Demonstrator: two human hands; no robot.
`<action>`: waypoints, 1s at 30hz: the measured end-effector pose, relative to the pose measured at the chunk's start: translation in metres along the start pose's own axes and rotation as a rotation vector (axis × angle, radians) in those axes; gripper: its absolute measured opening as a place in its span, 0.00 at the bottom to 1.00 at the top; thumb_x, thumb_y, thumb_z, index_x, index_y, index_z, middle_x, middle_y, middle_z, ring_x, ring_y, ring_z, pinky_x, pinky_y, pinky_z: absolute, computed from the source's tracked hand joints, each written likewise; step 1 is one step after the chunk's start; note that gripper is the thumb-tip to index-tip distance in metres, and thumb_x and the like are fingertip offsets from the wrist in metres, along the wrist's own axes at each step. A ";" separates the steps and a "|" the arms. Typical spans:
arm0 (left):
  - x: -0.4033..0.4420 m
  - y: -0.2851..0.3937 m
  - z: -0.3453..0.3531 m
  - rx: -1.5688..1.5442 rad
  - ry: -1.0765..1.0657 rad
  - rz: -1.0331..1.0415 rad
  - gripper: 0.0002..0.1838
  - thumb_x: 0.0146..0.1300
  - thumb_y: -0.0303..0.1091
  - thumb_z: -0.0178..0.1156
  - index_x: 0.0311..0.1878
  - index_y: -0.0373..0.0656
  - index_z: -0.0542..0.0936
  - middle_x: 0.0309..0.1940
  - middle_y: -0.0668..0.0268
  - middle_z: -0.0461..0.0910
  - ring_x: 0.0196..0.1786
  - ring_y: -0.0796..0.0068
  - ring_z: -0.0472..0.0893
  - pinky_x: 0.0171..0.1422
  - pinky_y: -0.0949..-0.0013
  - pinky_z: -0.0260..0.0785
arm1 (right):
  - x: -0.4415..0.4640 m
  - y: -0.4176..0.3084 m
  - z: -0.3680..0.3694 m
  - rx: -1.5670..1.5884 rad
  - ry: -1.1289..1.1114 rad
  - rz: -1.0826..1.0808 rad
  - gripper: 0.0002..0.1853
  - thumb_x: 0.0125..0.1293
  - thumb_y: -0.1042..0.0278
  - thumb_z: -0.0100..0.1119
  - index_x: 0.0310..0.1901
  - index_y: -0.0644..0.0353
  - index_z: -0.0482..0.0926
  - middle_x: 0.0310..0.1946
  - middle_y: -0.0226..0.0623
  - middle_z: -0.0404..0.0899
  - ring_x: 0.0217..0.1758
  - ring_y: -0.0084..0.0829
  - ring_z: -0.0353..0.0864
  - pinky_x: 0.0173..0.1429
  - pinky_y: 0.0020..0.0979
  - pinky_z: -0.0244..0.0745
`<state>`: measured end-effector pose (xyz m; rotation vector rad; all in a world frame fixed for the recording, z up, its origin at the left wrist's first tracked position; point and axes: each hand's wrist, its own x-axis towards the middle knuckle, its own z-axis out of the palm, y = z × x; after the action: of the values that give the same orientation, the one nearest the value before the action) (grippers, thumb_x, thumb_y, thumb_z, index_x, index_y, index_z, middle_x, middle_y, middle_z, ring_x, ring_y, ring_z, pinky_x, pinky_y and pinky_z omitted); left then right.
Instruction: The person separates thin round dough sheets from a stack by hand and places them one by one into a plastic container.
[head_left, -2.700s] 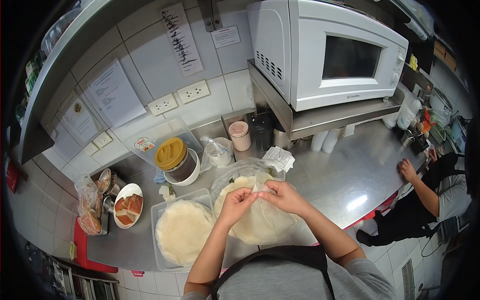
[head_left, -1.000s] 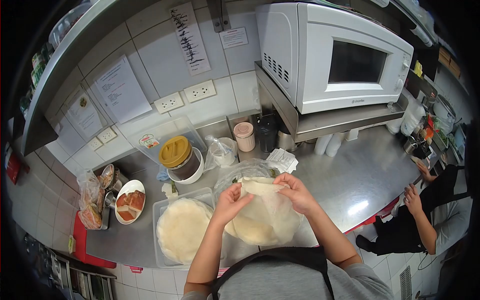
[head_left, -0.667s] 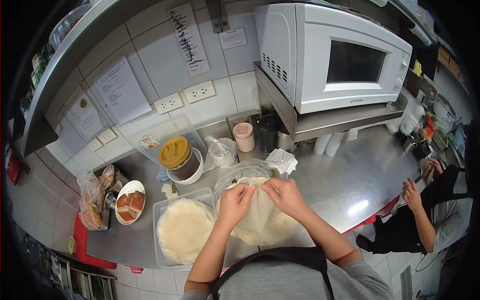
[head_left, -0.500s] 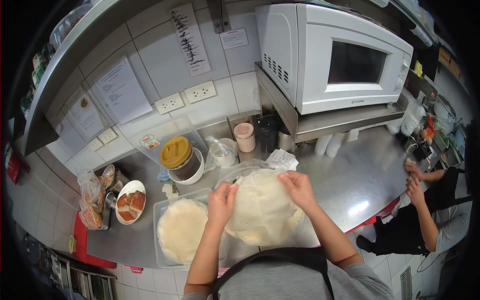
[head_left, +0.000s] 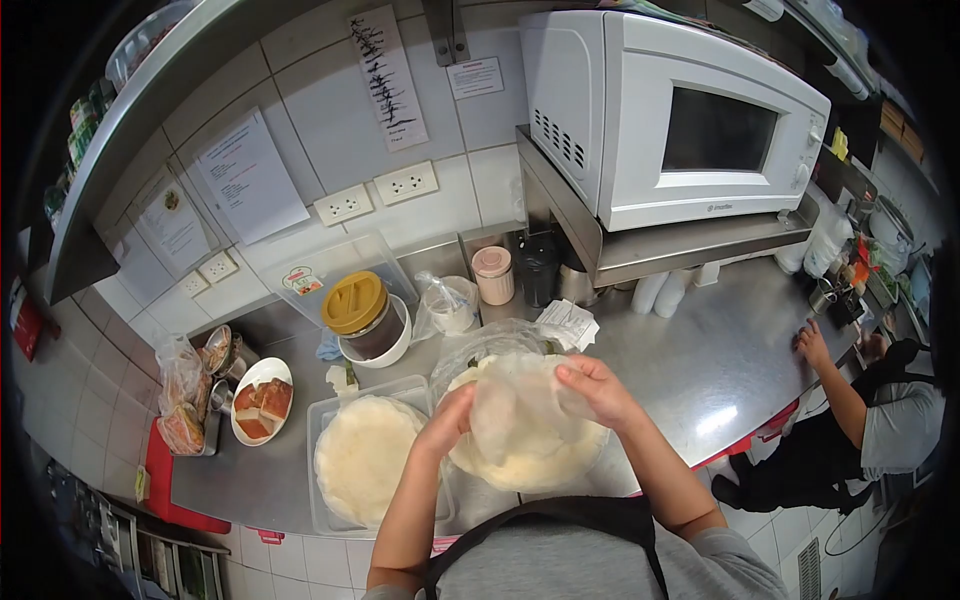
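Note:
My left hand (head_left: 450, 420) and my right hand (head_left: 592, 388) pinch opposite sides of a thin, translucent round wrapper sheet (head_left: 520, 400), which is raised and blurred between them. Beneath it a stack of pale wrapper sheets (head_left: 540, 468) lies on the metal counter, with a clear plastic bag (head_left: 490, 338) behind it. To the left, another stack of round sheets (head_left: 368, 460) rests in a clear plastic container (head_left: 318, 500).
A white dish (head_left: 282, 377) of reddish-brown blocks, a yellow-lidded jar (head_left: 356, 305) and a pink canister (head_left: 493, 276) stand on the counter (head_left: 690, 360). A microwave (head_left: 700, 130) sits on a shelf. Another person (head_left: 835, 420) stands at the far right.
A sheet has come up off the stack and now hangs between my hands, more separated from it than half a second ago. The other person's hands have moved apart, one onto the counter edge.

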<state>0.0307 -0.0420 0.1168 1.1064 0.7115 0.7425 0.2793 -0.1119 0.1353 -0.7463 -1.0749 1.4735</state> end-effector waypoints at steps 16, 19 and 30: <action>-0.006 0.026 0.040 0.800 0.295 0.470 0.13 0.62 0.38 0.62 0.28 0.37 0.79 0.12 0.62 0.68 0.18 0.81 0.61 0.24 0.71 0.58 | -0.001 -0.020 0.006 -0.840 0.342 -0.177 0.17 0.64 0.61 0.60 0.24 0.67 0.77 0.14 0.24 0.70 0.20 0.17 0.62 0.25 0.28 0.61; -0.012 0.033 0.026 0.855 0.368 0.531 0.14 0.62 0.37 0.63 0.27 0.36 0.78 0.11 0.59 0.65 0.17 0.78 0.59 0.23 0.70 0.57 | -0.007 -0.025 -0.008 -0.690 0.429 -0.171 0.18 0.65 0.62 0.59 0.23 0.66 0.75 0.14 0.20 0.66 0.21 0.14 0.59 0.24 0.25 0.58; -0.020 0.043 -0.009 0.759 0.405 0.471 0.16 0.62 0.38 0.62 0.26 0.35 0.77 0.12 0.67 0.63 0.20 0.82 0.59 0.24 0.73 0.57 | -0.016 -0.035 -0.035 -0.503 0.387 -0.069 0.14 0.65 0.62 0.60 0.24 0.61 0.78 0.20 0.16 0.71 0.24 0.09 0.64 0.26 0.19 0.60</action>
<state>0.0050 -0.0425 0.1574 1.8814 1.1450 1.1613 0.3280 -0.1205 0.1522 -1.2748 -1.1613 0.9464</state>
